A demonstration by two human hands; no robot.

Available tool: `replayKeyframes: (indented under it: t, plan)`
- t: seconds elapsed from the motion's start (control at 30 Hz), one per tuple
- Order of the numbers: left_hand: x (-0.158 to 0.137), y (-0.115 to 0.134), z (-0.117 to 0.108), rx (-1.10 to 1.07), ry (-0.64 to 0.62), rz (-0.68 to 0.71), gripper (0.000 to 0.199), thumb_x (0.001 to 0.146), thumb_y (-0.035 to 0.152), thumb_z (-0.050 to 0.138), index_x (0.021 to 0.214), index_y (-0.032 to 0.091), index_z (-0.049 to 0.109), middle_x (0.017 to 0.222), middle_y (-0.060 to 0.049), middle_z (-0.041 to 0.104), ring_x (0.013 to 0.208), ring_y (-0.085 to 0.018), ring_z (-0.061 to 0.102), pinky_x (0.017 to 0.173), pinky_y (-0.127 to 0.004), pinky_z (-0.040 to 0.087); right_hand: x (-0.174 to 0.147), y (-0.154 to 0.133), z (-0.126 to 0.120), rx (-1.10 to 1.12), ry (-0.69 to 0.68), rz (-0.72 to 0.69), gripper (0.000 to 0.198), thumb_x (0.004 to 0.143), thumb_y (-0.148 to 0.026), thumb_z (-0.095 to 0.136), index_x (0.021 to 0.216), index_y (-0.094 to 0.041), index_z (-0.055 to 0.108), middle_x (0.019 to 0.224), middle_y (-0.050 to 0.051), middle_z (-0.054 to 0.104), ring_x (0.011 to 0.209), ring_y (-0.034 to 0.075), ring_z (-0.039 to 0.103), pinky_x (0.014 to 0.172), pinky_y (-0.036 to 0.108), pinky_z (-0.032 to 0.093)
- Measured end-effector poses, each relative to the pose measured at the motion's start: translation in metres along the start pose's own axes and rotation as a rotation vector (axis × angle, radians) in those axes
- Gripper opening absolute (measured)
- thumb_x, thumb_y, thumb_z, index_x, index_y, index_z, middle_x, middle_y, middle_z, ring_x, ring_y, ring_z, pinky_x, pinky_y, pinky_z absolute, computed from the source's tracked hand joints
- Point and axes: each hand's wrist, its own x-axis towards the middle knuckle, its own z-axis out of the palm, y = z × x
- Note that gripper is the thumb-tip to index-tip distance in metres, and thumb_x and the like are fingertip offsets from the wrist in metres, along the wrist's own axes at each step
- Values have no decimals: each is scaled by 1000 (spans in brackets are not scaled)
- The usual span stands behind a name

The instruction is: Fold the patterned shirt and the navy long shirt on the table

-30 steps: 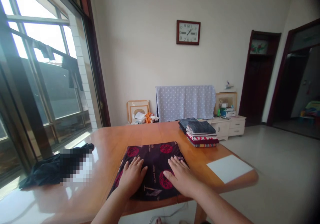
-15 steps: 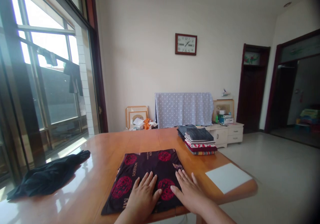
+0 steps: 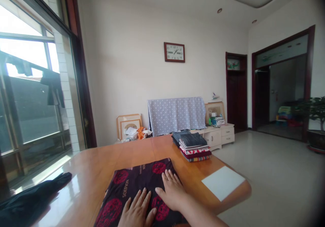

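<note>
The left hand (image 3: 138, 209) and right hand (image 3: 173, 190) rest, fingers spread, on the dark patterned cloth (image 3: 135, 183). The table (image 3: 149, 149) also supports stacked clothes (image 3: 195, 149) and a white sheet (image 3: 223, 183).

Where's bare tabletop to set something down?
Bare tabletop lies between the black garment and patterned cloth, and beyond that cloth, left of the folded stack. Crowded: near middle, left hand and right hand on the cloth; right side, stack and white sheet.

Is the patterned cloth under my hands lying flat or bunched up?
Flat: the patterned cloth shows a smooth top and straight edges under the left hand and right hand. Its layers can't be counted.
</note>
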Motion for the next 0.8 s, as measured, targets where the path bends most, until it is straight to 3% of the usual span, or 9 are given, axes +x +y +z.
replayKeyframes:
  t: [0.27, 0.53, 0.67, 0.8]
  plan:
    - [-13, 6, -9, -90, 38, 7, 68, 96, 67, 29, 152, 32, 42, 162, -4, 31, 151, -31, 27, 122, -60, 23, 8, 20, 26, -81, -75, 36, 88, 94, -68, 24, 160, -9, 22, 168, 11, 12, 156, 29, 5, 126, 46, 3]
    - [-17, 0, 4, -193, 110, 26, 65, 97, 67, 28, 153, 36, 41, 163, -3, 33, 152, -31, 27, 122, -60, 19, 15, 25, 33, -126, -107, 50, 90, 93, -70, 26, 159, -9, 24, 168, 13, 15, 156, 30, 8, 125, 48, 7]
    - [-19, 1, 3, -226, 107, 21, 65, 97, 65, 30, 152, 35, 42, 163, -4, 34, 152, -32, 26, 122, -62, 16, 22, 11, 25, -132, -122, 81, 91, 92, -69, 28, 158, -7, 27, 166, 16, 19, 155, 32, 13, 124, 50, 12]
    - [-18, 1, 3, -295, 110, 20, 64, 94, 61, 42, 152, 35, 42, 162, -3, 37, 151, -31, 28, 123, -60, 15, 28, -20, 19, -84, -50, -49, 80, 97, -61, 23, 159, -10, 25, 168, 11, 16, 156, 28, 11, 125, 46, 12]
